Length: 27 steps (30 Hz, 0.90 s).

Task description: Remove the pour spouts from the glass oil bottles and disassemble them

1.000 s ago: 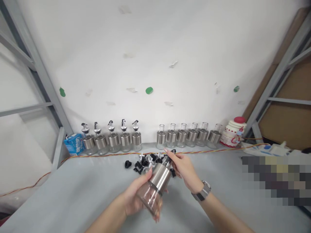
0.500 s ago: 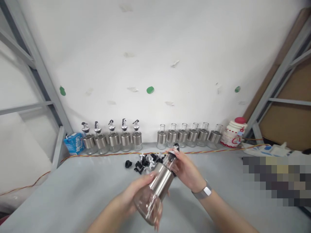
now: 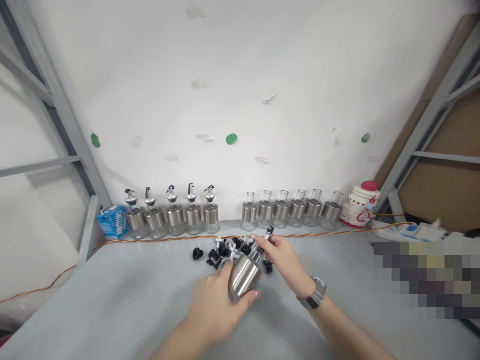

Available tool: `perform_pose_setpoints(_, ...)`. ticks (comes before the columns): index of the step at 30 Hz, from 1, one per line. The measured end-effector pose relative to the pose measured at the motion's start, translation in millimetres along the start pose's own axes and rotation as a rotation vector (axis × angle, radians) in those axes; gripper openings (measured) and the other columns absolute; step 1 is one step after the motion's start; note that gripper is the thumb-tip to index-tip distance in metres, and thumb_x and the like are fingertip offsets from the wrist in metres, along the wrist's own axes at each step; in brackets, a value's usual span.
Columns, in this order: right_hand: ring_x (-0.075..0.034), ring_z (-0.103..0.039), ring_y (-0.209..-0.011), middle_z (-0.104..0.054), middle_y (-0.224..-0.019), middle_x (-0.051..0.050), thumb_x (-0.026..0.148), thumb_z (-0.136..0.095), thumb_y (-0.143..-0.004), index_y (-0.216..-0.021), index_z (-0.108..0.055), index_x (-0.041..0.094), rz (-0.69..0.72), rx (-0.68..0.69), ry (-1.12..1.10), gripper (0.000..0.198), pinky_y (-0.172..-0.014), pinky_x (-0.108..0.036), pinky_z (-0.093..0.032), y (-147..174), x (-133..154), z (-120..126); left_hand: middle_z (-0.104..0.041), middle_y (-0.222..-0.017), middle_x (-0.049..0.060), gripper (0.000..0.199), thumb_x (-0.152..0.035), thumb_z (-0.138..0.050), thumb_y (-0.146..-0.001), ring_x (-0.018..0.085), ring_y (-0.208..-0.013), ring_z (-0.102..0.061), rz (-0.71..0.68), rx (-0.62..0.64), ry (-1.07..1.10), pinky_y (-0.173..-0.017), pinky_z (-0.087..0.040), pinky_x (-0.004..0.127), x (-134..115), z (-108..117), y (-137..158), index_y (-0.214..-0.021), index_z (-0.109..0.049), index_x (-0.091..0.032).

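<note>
A glass oil bottle with a steel sleeve (image 3: 245,275) is tilted over the table, its neck up and to the right. My left hand (image 3: 217,305) is wrapped round its lower body and hides the base. At the neck, the fingers of my right hand (image 3: 281,257) close on the pour spout (image 3: 269,233), whose black tip shows above them. Just behind the bottle lies a pile of loose black and silver spout parts (image 3: 225,248). One black stopper (image 3: 197,253) lies a little left of the pile.
Several bottles with spouts (image 3: 175,216) line the wall at left, beside a blue carton (image 3: 114,222). Several bottles with bare necks (image 3: 282,214) stand at right, beside a white and red jar (image 3: 360,205). A twisted wire (image 3: 165,239) runs along the table's back.
My left hand has turned over the bottle's body, so its back now faces up. The bottle has swung lower, and my right hand's wrist has rotated, still at the spout.
</note>
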State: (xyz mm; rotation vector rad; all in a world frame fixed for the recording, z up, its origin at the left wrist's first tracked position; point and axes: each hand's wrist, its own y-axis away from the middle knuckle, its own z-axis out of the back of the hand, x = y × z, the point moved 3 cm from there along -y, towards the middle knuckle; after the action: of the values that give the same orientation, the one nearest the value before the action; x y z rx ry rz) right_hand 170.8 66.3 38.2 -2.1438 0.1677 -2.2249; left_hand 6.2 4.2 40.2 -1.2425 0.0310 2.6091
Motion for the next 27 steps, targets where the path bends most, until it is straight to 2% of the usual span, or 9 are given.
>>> perform_pose_setpoints(4,-0.008,-0.039,-0.049,-0.05,-0.058,0.0,0.041,-0.062,-0.066,-0.069,-0.059,0.014,-0.002,0.116,-0.207,0.027,-0.044,-0.019,-0.03,1,3,1,-0.06,-0.072,0.003,0.041,-0.05,-0.053,-0.069,0.018,-0.063,-0.055,0.119,0.266,0.485,-0.058,-0.038,0.025,-8,1,1,-0.093,-0.054,-0.017)
perform_pose_setpoints(8,-0.009,-0.044,-0.053,-0.054,-0.067,0.0,0.038,-0.062,-0.066,-0.072,-0.06,0.018,0.025,0.222,-0.376,0.021,-0.049,-0.02,-0.035,8,14,3,-0.058,-0.058,0.006,0.053,-0.056,-0.035,-0.075,0.017,-0.048,-0.054,0.311,0.692,1.0,-0.045,-0.04,0.026,-7,-5,4,-0.098,-0.049,-0.011)
perform_pose_setpoints(10,-0.009,-0.045,-0.054,-0.055,-0.068,0.0,0.039,-0.062,-0.066,-0.074,-0.061,0.019,0.014,0.234,-0.4,0.021,-0.051,-0.02,-0.036,10,18,4,-0.058,-0.056,0.007,0.059,-0.059,-0.03,-0.074,0.018,-0.047,-0.055,0.312,0.766,1.095,-0.044,-0.041,0.028,-8,-7,5,-0.098,-0.05,-0.009)
perform_pose_setpoints(11,-0.009,-0.046,-0.055,-0.056,-0.07,-0.001,0.039,-0.062,-0.066,-0.075,-0.061,0.019,0.002,0.229,-0.407,0.022,-0.051,-0.02,-0.036,11,20,4,-0.058,-0.056,0.007,0.059,-0.059,-0.031,-0.073,0.019,-0.047,-0.055,0.307,0.738,1.069,-0.044,-0.041,0.028,-9,-8,5,-0.097,-0.051,-0.008)
perform_pose_setpoints(13,-0.01,-0.047,-0.058,-0.057,-0.073,-0.001,0.038,-0.062,-0.066,-0.078,-0.062,0.018,-0.029,0.228,-0.41,0.023,-0.052,-0.019,-0.036,9,20,1,-0.059,-0.061,0.007,0.055,-0.058,-0.038,-0.072,0.02,-0.052,-0.056,0.268,0.544,0.874,-0.049,-0.042,0.029,-9,-7,4,-0.095,-0.052,-0.01)
perform_pose_setpoints(16,-0.007,-0.041,-0.05,-0.052,-0.06,0.001,0.039,-0.061,-0.067,-0.073,-0.06,0.015,-0.077,0.235,-0.344,0.025,-0.045,-0.018,-0.03,4,13,-2,-0.062,-0.077,0.008,0.048,-0.056,-0.051,-0.067,0.024,-0.069,-0.057,0.114,0.124,0.352,-0.062,-0.039,0.03,-9,-1,3,-0.097,-0.053,-0.018)
perform_pose_setpoints(18,-0.005,-0.028,-0.04,-0.039,-0.045,0.006,0.042,-0.061,-0.067,-0.058,-0.053,0.015,-0.109,0.205,-0.242,0.03,-0.039,-0.019,-0.021,1,6,-3,-0.062,-0.082,0.008,0.052,-0.058,-0.052,-0.065,0.027,-0.075,-0.056,0.045,-0.02,0.041,-0.065,-0.036,0.031,-8,0,3,-0.102,-0.052,-0.021)
perform_pose_setpoints(22,-0.004,-0.013,-0.037,-0.021,-0.039,0.011,0.047,-0.061,-0.065,-0.05,-0.039,0.018,-0.184,0.149,-0.133,0.039,-0.038,-0.021,-0.011,-1,-4,-3,-0.062,-0.082,0.011,0.059,-0.062,-0.047,-0.066,0.03,-0.074,-0.055,0.044,-0.073,-0.217,-0.065,-0.033,0.032,2,-3,1,-0.109,-0.05,-0.02)
perform_pose_setpoints(27,-0.004,-0.014,-0.039,-0.019,-0.039,0.011,0.046,-0.061,-0.064,-0.049,-0.037,0.019,-0.15,0.111,-0.23,0.04,-0.039,-0.021,-0.013,2,2,-6,-0.063,-0.076,0.005,0.046,-0.054,-0.056,-0.065,0.023,-0.07,-0.055,0.047,0.021,0.138,-0.063,-0.035,0.027,2,-5,-2,-0.095,-0.057,-0.02)
